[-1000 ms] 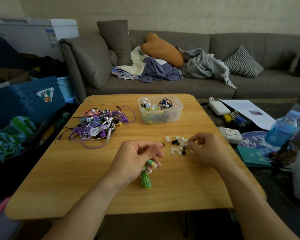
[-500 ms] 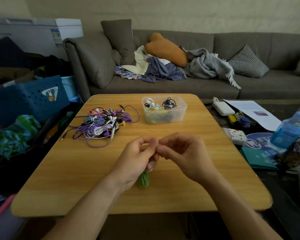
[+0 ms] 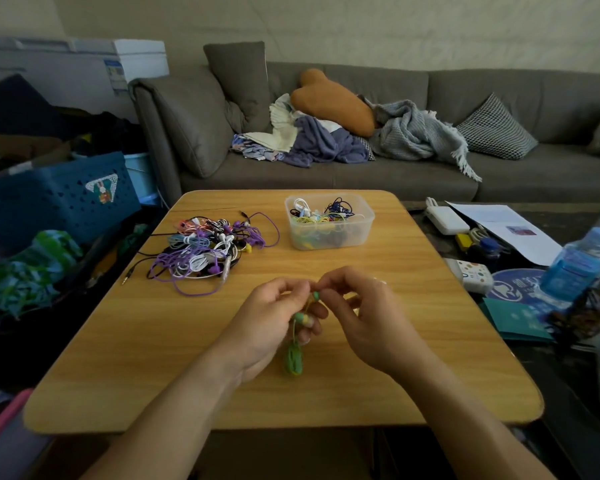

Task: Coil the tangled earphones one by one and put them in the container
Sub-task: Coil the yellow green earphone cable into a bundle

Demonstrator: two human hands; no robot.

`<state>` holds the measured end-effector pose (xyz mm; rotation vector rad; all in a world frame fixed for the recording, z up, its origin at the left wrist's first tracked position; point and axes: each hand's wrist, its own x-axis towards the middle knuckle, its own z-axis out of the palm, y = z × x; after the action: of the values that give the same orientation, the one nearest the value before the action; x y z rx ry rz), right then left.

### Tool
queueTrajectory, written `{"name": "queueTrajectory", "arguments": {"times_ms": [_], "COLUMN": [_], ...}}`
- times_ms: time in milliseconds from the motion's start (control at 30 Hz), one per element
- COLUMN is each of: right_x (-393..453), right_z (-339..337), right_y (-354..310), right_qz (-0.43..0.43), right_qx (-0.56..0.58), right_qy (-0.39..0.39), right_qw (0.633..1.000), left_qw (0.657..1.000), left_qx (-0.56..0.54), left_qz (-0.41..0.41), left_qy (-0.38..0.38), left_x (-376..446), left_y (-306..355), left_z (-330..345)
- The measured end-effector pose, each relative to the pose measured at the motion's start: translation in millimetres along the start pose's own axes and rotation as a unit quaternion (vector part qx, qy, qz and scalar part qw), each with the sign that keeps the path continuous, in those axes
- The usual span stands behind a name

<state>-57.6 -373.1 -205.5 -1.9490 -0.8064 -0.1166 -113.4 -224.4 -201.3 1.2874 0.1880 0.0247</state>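
Observation:
Green earphones [image 3: 293, 359] hang as a small coiled bundle from my left hand [image 3: 269, 323], which grips the cord above the wooden table [image 3: 153, 341]. My right hand [image 3: 364, 317] pinches one green earbud at its fingertips, right beside the left thumb. A tangled pile of purple, white, black and pink earphones [image 3: 205, 252] lies at the table's far left. The clear plastic container [image 3: 329, 221] stands at the far middle with several coiled earphones inside.
A blue water bottle [image 3: 579, 261], papers, a white charger [image 3: 445, 220] and a spotted box [image 3: 473, 273] crowd the dark surface to the right. A blue crate [image 3: 49, 195] sits left of the table. A grey sofa with cushions and blankets runs behind.
My right hand left the small ear tips on the table and came to the left hand; it now pinches an earbud. The view shifted a little, and my hands hide the ear tips.

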Motion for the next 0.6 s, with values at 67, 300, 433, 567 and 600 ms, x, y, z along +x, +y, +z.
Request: {"name": "queueTrajectory", "arguments": {"times_ms": [67, 300, 433, 567, 600], "right_x": [0.1, 2.1, 2.0, 0.8, 0.3], "right_z": [-0.1, -7.2, -6.7, -4.7, -5.3], "right_y": [1.3, -1.7, 0.3, 1.6, 1.3], "right_qz": [0.006, 0.091, 0.111, 0.117, 0.114], "right_qx": [0.006, 0.293, 0.354, 0.359, 0.357], "right_qy": [0.005, 0.057, 0.039, 0.038, 0.034], "right_qw": [1.000, 0.950, 0.928, 0.925, 0.926], "left_qw": [1.000, 0.986, 0.974, 0.968, 0.967], "left_qx": [0.002, 0.051, 0.064, 0.090, 0.093], "left_qz": [0.005, 0.141, 0.199, 0.224, 0.226], "left_qy": [0.000, 0.068, 0.083, 0.069, 0.068], "left_x": [-0.2, -2.5, -1.3, -1.7, -1.9], "left_y": [-0.5, 0.5, 0.3, -1.0, -0.9], "left_z": [-2.5, -4.3, -2.3, -1.4, -1.1]}}
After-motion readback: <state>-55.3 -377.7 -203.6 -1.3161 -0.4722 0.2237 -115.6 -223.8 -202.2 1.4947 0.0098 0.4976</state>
